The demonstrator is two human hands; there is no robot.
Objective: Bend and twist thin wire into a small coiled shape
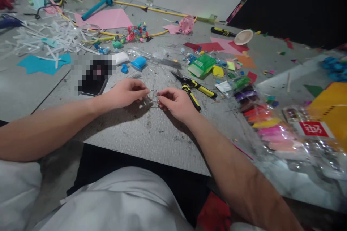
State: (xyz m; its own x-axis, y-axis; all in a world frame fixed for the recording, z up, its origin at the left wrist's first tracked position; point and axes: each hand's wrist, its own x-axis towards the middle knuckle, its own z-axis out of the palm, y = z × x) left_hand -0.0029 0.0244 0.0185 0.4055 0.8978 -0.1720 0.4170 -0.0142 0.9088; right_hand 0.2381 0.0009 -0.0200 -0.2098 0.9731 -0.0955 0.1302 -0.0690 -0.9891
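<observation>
Seemingly you're shaping the thin wire [154, 107], pinched between finger and thumb of your left hand [127, 93] and right hand [177, 104] over the desk [151, 133], so the next bend likely needs steady pressure.

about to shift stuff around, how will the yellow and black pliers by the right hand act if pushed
The pliers would probably slide rather than roll, lying flat with handles spread. Their dark, metal-looking jaws suggest some weight for their size. One handle might swing if pushed alone.
</observation>
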